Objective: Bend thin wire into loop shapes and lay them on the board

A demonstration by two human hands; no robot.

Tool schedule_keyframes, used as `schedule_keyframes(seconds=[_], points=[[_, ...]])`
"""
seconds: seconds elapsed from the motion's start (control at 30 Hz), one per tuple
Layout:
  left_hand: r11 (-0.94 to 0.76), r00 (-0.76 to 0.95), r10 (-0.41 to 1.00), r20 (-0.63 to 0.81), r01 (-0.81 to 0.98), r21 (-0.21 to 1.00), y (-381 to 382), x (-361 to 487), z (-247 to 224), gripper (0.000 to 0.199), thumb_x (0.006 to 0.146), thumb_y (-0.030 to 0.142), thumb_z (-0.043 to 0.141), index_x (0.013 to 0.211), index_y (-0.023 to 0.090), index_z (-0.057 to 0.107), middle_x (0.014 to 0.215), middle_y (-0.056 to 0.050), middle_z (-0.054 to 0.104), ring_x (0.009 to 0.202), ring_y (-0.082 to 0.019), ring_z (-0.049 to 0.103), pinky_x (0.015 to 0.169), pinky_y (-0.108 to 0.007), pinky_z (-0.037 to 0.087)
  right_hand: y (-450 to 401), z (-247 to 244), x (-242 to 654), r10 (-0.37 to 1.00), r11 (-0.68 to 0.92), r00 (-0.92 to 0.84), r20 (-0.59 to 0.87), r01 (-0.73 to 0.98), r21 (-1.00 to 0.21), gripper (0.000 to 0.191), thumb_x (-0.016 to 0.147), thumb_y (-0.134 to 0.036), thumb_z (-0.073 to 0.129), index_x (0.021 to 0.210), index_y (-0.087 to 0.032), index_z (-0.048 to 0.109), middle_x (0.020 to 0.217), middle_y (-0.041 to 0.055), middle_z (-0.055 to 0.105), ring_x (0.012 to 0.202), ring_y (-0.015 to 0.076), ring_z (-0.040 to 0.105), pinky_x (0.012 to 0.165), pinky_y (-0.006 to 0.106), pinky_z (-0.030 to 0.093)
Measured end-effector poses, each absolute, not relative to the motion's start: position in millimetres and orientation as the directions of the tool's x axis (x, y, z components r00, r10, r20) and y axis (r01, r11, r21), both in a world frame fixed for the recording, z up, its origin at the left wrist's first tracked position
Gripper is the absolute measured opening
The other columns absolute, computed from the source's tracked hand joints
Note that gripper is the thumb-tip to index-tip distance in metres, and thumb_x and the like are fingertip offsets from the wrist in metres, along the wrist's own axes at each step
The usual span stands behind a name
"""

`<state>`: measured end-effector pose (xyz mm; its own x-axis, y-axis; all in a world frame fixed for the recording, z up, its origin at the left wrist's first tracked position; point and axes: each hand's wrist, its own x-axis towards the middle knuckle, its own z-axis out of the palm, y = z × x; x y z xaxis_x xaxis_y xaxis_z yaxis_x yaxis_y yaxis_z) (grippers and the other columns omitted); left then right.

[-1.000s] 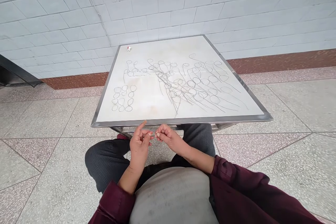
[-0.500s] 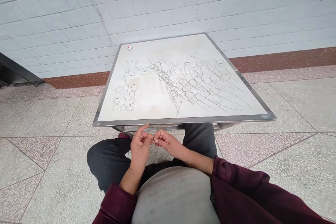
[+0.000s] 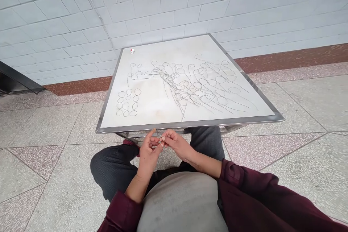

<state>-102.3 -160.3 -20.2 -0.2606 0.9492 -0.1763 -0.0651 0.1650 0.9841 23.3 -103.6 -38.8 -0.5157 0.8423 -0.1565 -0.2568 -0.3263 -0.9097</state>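
Note:
My left hand (image 3: 149, 152) and my right hand (image 3: 178, 145) meet at their fingertips just below the near edge of the white table (image 3: 146, 105). Both pinch something thin and small, too fine to make out. The left index finger points up, apart from the pinch. Many thin dark wires with looped ends (image 3: 201, 83) lie spread over the middle and right of the tabletop. At its left, small closed rings (image 3: 135, 105) are set out in short columns.
A small red and white object (image 3: 132, 51) sits at the table's back left corner. The table has a grey metal rim (image 3: 190, 124). Behind it stands a white tiled wall (image 3: 174, 0). My knees are under and beside the near edge.
Both hands have moved slightly up and right, and the fingertips are pressed closer together. The view has shifted a little.

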Motion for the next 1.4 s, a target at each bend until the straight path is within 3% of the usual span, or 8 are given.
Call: schedule_keyframes(seconds=[0.27, 0.53, 0.8, 1.0, 1.13, 1.23, 1.4], points=[[0.205, -0.268, 0.934, -0.235, -0.138, 0.969, -161, -102, -18, 0.063, 0.073, 0.032, 0.072, 0.130, 0.017, 0.049, 0.088, -0.003, 0.066, 0.070, -0.012, 0.057, 0.065, -0.026, 0.049, -102, -49, 25, 0.893, -0.126, -0.448, -0.039, -0.166, -0.978, 0.015, 0.081, -0.034, 0.063, 0.083, -0.020, 0.060, 0.084, -0.0010, 0.056, 0.083, 0.0155, 0.050, 0.081, 0.030, 0.037], [0.191, -0.267, 0.936, -0.230, -0.165, 0.968, -163, -101, -17, 0.060, 0.077, 0.029, 0.068, 0.132, 0.015, 0.048, 0.087, -0.005, 0.070, 0.072, -0.013, 0.060, 0.074, -0.027, 0.048, -105, -53, 20, 0.855, -0.341, -0.487, -0.178, -0.271, -0.900, 0.017, 0.076, -0.034, 0.067, 0.080, -0.019, 0.060, 0.073, -0.0036, 0.054, 0.065, 0.0113, 0.044, 0.064, 0.026, 0.034], [0.291, -0.250, 0.875, -0.414, -0.412, 0.863, -167, -103, -28, 0.063, 0.065, 0.026, 0.077, 0.124, 0.016, 0.057, 0.082, -0.002, 0.068, 0.055, -0.010, 0.060, 0.062, -0.026, 0.048, -112, -51, 19, 0.772, -0.559, -0.540, -0.336, -0.323, -0.764, 0.022, 0.067, -0.033, 0.077, 0.074, -0.018, 0.062, 0.073, -0.0029, 0.056, 0.066, 0.0104, 0.046, 0.063, 0.023, 0.034], [0.204, -0.294, 0.899, -0.324, -0.374, 0.905, -168, -102, -29, 0.059, 0.068, 0.022, 0.073, 0.124, 0.016, 0.057, 0.076, -0.001, 0.068, 0.053, -0.009, 0.057, 0.057, -0.023, 0.046, -116, -57, 14, 0.730, -0.650, -0.546, -0.412, -0.366, -0.666, 0.026, 0.064, -0.034, 0.081, 0.077, -0.020, 0.063, 0.079, -0.0016, 0.059, 0.069, 0.0114, 0.051, 0.065, 0.024, 0.039], [0.126, -0.318, 0.915, -0.249, -0.361, 0.924, -167, -100, -30, 0.058, 0.072, 0.025, 0.070, 0.127, 0.015, 0.054, 0.077, -0.002, 0.068, 0.061, -0.011, 0.059, 0.062, -0.024, 0.047, -115, -58, 8, 0.751, -0.621, -0.558, -0.352, -0.419, -0.662, 0.027, 0.065, -0.035, 0.081, 0.077, -0.020, 0.062, 0.076, -0.0020, 0.058, 0.068, 0.0117, 0.051, 0.066, 0.025, 0.040], [0.096, -0.339, 0.918, -0.205, -0.311, 0.945, -166, -103, -32, 0.059, 0.074, 0.027, 0.067, 0.130, 0.015, 0.051, 0.076, -0.002, 0.067, 0.062, -0.012, 0.059, 0.061, -0.023, 0.045, -114, -57, 5, 0.776, -0.566, -0.563, -0.285, -0.419, -0.710, 0.028, 0.067, -0.038, 0.080, 0.078, -0.020, 0.062, 0.076, -0.0024, 0.056, 0.068, 0.0117, 0.049, 0.066, 0.025, 0.039], [0.041, -0.392, 0.919, -0.041, -0.009, 0.999, -168, -114, -35, 0.057, 0.075, 0.026, 0.064, 0.130, 0.020, 0.054, 0.071, 0.000, 0.066, 0.059, -0.013, 0.054, 0.057, -0.024, 0.043, -110, -59, 3, 0.821, -0.359, -0.543, -0.177, -0.250, -0.899, 0.023, 0.072, -0.042, 0.074, 0.079, -0.022, 0.062, 0.076, -0.0019, 0.053, 0.066, 0.0136, 0.044, 0.064, 0.026, 0.035]])
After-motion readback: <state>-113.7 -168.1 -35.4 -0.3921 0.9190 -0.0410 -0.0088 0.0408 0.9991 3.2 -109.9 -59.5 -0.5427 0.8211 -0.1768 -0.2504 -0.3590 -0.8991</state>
